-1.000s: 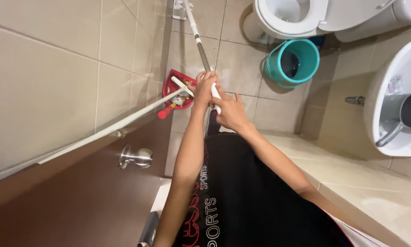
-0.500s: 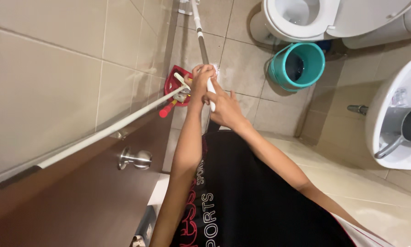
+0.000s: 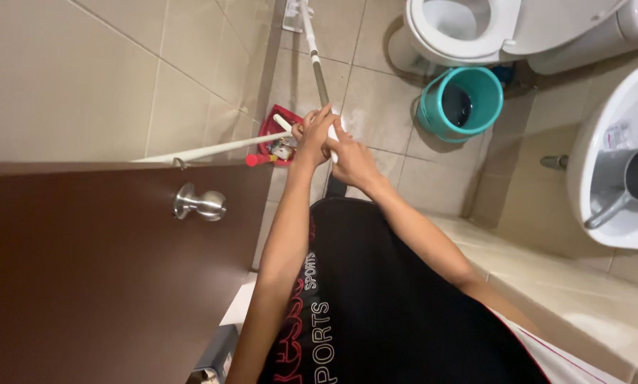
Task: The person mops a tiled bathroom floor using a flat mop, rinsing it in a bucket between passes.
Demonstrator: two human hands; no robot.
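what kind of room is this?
A small tiled bathroom, most likely in a home. A white toilet stands at the top, a white sink on the right and a teal bucket on the floor. Both hands, left hand and right hand, grip a long mop handle.

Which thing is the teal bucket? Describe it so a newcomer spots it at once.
Start at the white toilet at the top of the head view. On the tiled floor just in front of its bowl stands the teal bucket, round, open-topped, dark inside. It is the only teal thing; the red tray lies further left by the wall.
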